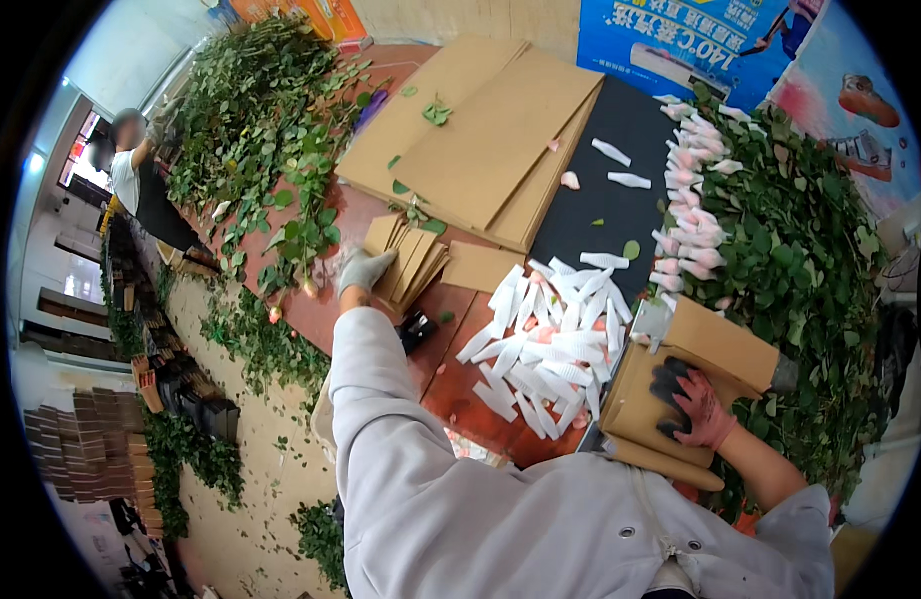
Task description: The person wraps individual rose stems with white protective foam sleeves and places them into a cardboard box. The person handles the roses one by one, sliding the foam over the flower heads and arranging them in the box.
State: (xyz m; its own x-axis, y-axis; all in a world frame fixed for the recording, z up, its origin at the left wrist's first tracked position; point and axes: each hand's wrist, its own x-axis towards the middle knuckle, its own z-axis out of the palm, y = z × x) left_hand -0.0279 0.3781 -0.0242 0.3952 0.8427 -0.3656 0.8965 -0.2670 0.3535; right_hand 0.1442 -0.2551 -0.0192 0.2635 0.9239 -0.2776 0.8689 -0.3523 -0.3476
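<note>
My left hand, in a pale grey glove, grips the left edge of a fanned stack of small cardboard pieces. Its fingertips are partly hidden. At the right, my right hand wears a pink glove with dark fingers. It lies spread on brown kraft paper, below a raised cardboard flap. Between my hands is a heap of white foam mesh sleeves with pink petals among them. A single cardboard piece rests above the heap.
Large cardboard sheets cover the table's far middle. Pink roses in white sleeves line a leafy stem pile at right. Another heap of leafy stems is at far left, near another person. A black object sits by my left forearm.
</note>
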